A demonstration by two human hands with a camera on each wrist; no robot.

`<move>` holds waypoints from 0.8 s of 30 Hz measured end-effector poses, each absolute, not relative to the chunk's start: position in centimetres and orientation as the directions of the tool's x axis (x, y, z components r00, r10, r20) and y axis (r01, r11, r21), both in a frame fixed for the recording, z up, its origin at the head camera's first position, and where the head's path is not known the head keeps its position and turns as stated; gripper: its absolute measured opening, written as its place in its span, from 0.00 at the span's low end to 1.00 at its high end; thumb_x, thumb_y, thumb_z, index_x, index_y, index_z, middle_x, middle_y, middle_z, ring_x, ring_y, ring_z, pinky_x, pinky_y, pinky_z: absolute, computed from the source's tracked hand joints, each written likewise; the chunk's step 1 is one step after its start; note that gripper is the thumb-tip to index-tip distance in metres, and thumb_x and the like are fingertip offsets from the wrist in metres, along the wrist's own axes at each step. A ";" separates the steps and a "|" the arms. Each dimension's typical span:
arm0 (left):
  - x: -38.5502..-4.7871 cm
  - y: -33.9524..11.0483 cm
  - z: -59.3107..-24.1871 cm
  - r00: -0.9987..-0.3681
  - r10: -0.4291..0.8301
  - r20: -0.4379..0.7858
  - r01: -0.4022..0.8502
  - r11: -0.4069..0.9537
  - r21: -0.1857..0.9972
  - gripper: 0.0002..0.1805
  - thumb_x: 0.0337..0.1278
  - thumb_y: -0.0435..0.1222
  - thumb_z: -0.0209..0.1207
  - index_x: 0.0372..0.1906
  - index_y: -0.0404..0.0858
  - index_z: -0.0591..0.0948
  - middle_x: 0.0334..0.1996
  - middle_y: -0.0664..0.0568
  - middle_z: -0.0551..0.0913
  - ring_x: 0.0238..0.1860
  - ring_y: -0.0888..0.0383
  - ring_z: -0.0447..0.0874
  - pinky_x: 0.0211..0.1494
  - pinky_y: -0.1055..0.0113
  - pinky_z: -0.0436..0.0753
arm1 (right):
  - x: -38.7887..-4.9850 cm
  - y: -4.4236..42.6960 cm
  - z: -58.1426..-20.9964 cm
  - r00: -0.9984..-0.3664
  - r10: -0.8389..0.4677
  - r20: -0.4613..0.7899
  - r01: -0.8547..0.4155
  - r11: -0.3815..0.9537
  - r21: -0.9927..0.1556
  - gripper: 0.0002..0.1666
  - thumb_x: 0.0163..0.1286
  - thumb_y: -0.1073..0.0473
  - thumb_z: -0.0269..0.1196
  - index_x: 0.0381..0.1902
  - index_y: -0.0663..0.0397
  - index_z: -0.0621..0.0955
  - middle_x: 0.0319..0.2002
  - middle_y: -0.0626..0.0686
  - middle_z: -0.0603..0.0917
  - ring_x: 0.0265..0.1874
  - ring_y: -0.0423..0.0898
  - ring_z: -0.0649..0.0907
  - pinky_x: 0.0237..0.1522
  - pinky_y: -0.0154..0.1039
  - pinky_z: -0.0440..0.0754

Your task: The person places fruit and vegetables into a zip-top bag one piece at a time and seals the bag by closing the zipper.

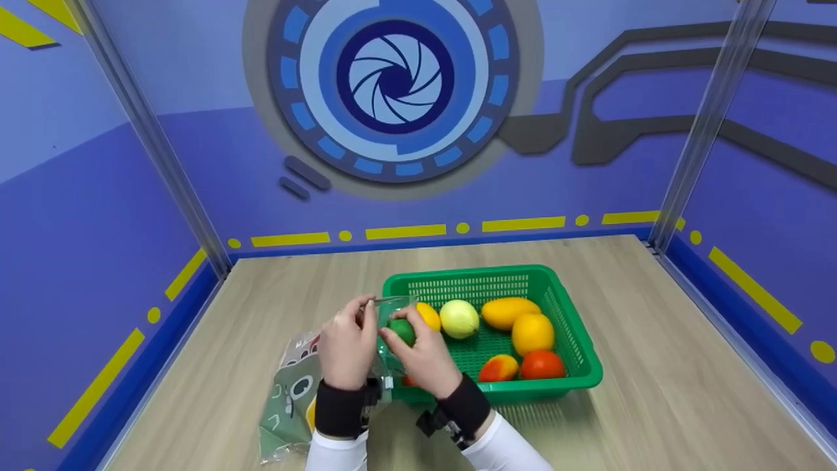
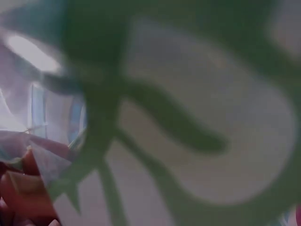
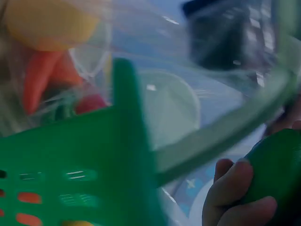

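My left hand (image 1: 346, 343) pinches the upper edge of a clear plastic bag (image 1: 294, 392) printed with a green cartoon face. The bag's print fills most of the left wrist view, with the left fingers (image 2: 26, 188) at its lower left. In my right hand (image 1: 426, 356) is a smooth green fruit (image 1: 402, 331), held between thumb and fingers at the bag's opening; its exact kind is unclear. The right wrist view shows that fruit (image 3: 277, 174) with fingertips (image 3: 235, 183) curled on it. Both hands are over the left side of a green plastic basket (image 1: 582, 340).
Inside the basket are a pale green guava-like fruit (image 1: 460, 318), a yellow mango (image 1: 510, 313), an orange (image 1: 533, 333), a tomato (image 1: 543, 364), a red-yellow fruit (image 1: 499, 368) and another yellow-orange fruit (image 1: 428, 316). Blue panels (image 1: 458, 209) enclose the wooden table (image 1: 654, 366).
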State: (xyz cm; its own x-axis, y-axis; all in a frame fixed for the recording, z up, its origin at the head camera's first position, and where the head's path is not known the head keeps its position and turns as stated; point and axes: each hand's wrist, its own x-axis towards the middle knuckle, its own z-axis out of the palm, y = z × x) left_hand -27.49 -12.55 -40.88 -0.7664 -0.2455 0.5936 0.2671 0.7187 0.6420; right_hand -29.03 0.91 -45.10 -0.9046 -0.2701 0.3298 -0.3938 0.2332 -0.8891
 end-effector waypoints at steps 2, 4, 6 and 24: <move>-27.4 -12.5 -40.9 -0.771 -0.247 0.587 0.261 0.718 0.645 0.10 0.69 0.34 0.63 0.47 0.34 0.89 0.22 0.48 0.82 0.20 0.60 0.70 0.26 0.70 0.71 | -29.0 0.4 -45.6 -0.903 -0.282 0.325 -0.400 0.272 -0.875 0.20 0.78 0.51 0.60 0.59 0.57 0.73 0.46 0.59 0.81 0.36 0.46 0.80 0.41 0.38 0.83; -27.4 -12.5 -40.9 -0.770 -0.247 0.588 0.260 0.720 0.643 0.10 0.69 0.34 0.62 0.47 0.34 0.89 0.21 0.49 0.81 0.20 0.60 0.70 0.26 0.70 0.71 | -28.9 0.2 -45.9 -0.897 -0.309 0.316 -0.406 0.293 -0.866 0.22 0.77 0.54 0.61 0.62 0.58 0.71 0.54 0.62 0.80 0.44 0.51 0.81 0.48 0.45 0.83; -27.4 -12.5 -40.9 -0.766 -0.247 0.594 0.261 0.724 0.638 0.10 0.69 0.34 0.62 0.46 0.34 0.89 0.21 0.48 0.81 0.20 0.60 0.71 0.26 0.69 0.71 | -28.8 0.0 -46.0 -0.889 -0.344 0.302 -0.409 0.300 -0.862 0.26 0.76 0.58 0.62 0.66 0.61 0.68 0.61 0.65 0.77 0.51 0.55 0.80 0.54 0.52 0.81; -27.0 -12.7 -40.5 -0.766 -0.254 0.591 0.249 0.730 0.637 0.10 0.69 0.34 0.62 0.46 0.34 0.89 0.21 0.49 0.81 0.20 0.60 0.69 0.26 0.68 0.70 | -28.3 -0.1 -45.7 -0.741 -0.643 0.193 -0.297 0.057 -0.953 0.36 0.74 0.70 0.42 0.80 0.67 0.56 0.79 0.64 0.61 0.79 0.58 0.63 0.78 0.56 0.61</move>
State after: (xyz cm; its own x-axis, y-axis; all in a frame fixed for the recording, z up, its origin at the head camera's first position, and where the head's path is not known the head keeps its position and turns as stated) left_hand -27.04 -12.67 -40.53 -0.7657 -0.2542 0.5908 0.2488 0.7300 0.6365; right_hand -28.31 -0.05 -45.66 -0.7412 -0.6430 0.1930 -0.2972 0.0565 -0.9531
